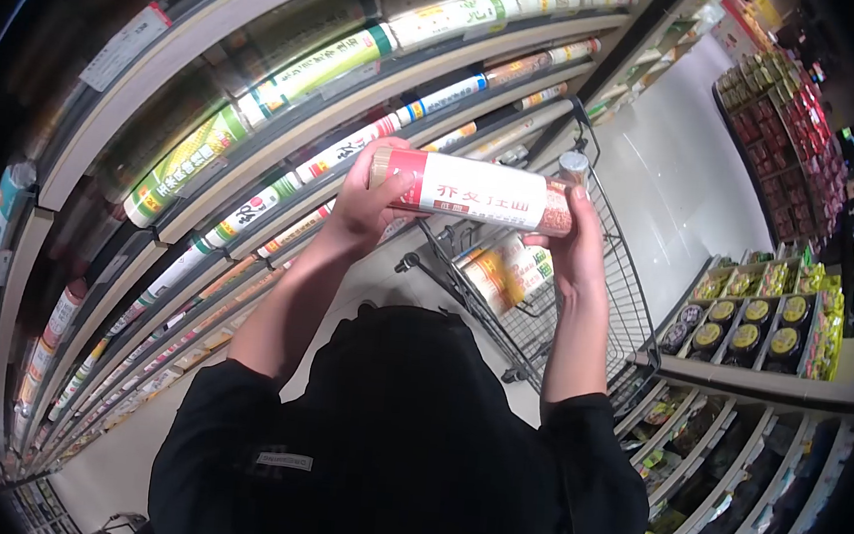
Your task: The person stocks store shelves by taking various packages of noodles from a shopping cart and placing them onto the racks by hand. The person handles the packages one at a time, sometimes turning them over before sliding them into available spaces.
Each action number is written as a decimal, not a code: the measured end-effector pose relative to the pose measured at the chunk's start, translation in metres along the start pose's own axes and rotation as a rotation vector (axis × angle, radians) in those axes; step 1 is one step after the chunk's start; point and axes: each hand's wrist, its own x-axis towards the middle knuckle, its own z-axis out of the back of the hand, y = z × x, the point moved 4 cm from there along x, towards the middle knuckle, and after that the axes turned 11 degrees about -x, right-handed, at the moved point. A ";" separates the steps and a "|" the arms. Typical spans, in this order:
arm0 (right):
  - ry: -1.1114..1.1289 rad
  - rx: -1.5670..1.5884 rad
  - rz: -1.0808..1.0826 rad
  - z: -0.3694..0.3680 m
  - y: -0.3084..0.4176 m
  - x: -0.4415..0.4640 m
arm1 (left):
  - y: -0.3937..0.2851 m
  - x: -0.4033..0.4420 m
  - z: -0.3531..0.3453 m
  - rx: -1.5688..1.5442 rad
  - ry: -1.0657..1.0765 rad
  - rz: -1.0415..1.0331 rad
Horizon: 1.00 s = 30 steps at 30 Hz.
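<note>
A cylindrical pack of dried buckwheat noodles (483, 188), red and white with Chinese characters on it, is held level in front of my chest. My left hand (367, 197) wraps around its left end, thumb across the red label. At the other end, my right hand (580, 239) grips the pack from the side and below. Beneath and behind the pack stands a wire shopping cart (626, 283). Inside it lies an orange, white and green package (507, 273), and a jar or can with a pale lid (573, 164) shows near the cart's far side.
Shelves (193, 183) curve along the left, stacked with long noodle packs (333, 64). To the right is a display of boxed black round containers (748, 327) with lower shelves (722, 471). Farther off, a stacked red-and-green display (783, 144) rises from the pale floor (676, 166).
</note>
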 end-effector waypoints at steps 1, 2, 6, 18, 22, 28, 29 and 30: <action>0.042 -0.021 0.021 -0.004 -0.003 0.003 | -0.005 -0.002 0.006 -0.010 -0.028 0.003; 0.048 -0.024 0.042 -0.009 -0.005 0.004 | -0.009 -0.003 0.013 0.000 -0.045 0.007; 0.169 0.001 0.153 -0.040 0.002 0.009 | -0.031 -0.017 0.027 -0.030 -0.101 0.017; 0.552 0.009 -0.073 -0.153 -0.048 0.027 | -0.046 -0.160 0.111 -0.125 -0.474 -0.282; 0.439 -0.500 -0.018 -0.129 -0.089 0.043 | -0.065 -0.214 0.123 -0.159 -0.697 -0.444; 0.836 -1.341 -0.149 -0.068 -0.151 -0.019 | -0.104 -0.259 0.135 -0.155 -0.677 -0.613; 0.894 -1.471 -0.197 -0.059 -0.165 -0.030 | -0.108 -0.264 0.148 -0.105 -0.676 -0.612; 0.752 -1.580 -0.181 -0.046 -0.186 -0.042 | -0.112 -0.264 0.153 -0.084 -0.661 -0.603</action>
